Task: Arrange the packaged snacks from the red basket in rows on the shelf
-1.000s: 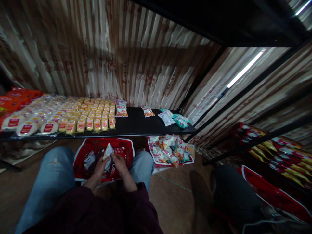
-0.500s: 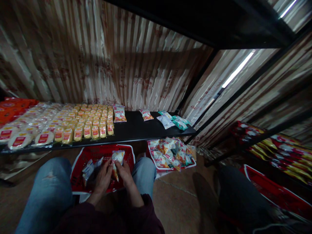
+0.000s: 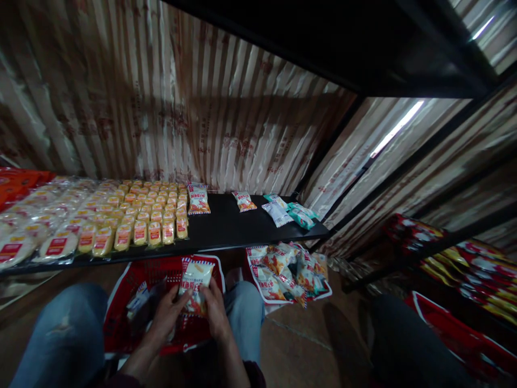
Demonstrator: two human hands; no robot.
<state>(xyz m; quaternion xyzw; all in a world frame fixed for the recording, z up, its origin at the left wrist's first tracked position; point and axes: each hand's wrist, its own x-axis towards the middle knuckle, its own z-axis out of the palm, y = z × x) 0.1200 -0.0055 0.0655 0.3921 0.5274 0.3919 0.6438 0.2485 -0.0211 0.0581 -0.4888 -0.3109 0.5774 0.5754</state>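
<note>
Between my two hands is a snack bag (image 3: 195, 285) with red lettering and striped ends, its printed front facing up. My left hand (image 3: 168, 311) grips its left side, and my right hand (image 3: 215, 308) pinches its right edge. Both hands are above a red basket (image 3: 139, 275) that stands between my knees. A few more packets (image 3: 139, 302) lie in that basket, partly hidden by my left arm. On the black shelf (image 3: 226, 229) ahead, one snack bag (image 3: 198, 199) leans upright beside the yellow packaged cakes (image 3: 139, 229), and another snack bag (image 3: 244, 201) lies to its right.
White and green packets (image 3: 288, 211) lie at the shelf's right end. A second basket (image 3: 258, 295), full of snack bags, stands beside my right knee. Flat round packages (image 3: 60, 245) line the shelf's left. Another person's leg (image 3: 399, 339) and a red basket (image 3: 452, 328) are at the right.
The snack bag in my hands has come up slightly closer and turned flatter, showing more of its front. My view has tilted, so the shelf sits lower in the picture.
</note>
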